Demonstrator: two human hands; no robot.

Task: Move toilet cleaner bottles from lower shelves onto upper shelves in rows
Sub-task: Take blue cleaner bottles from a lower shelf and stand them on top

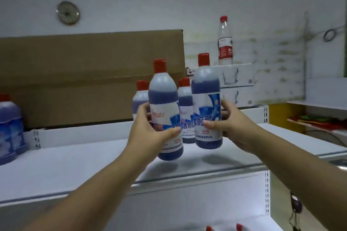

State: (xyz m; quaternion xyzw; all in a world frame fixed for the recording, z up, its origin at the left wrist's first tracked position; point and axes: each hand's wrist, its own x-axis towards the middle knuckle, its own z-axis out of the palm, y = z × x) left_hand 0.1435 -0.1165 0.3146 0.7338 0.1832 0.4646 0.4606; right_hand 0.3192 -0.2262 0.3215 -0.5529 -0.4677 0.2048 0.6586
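- Head view looked down on two bare forearms reaching over a white upper shelf (78,159).
- The left hand (150,129) was wrapped around the label of a blue cleaner bottle (165,107), thumb across the front and fingers curled behind; the bottle was tilted slightly and its base hung clear above the shelf, with a shadow under it.
- The right hand (227,124) gripped a second cleaner bottle (206,103) the same way, thumb on the label front and fingers closed around the far side; it too was lifted off the shelf and stood near upright.
- The two held bottles were just beside each other, between the two thumbs.
- Behind the fingers, two more red-capped bottles (185,110) stood on the shelf, partly hidden.
- Far left of the left hand, a wrapped pack of bottles (9,127) sat at the shelf edge.
- Beyond the fingers lay a brown cardboard box (90,73); to the right of it were white cartons (236,78) with a clear water bottle (225,41) on top.
- Below the forearms, two red caps (223,228) showed at the bottom edge.
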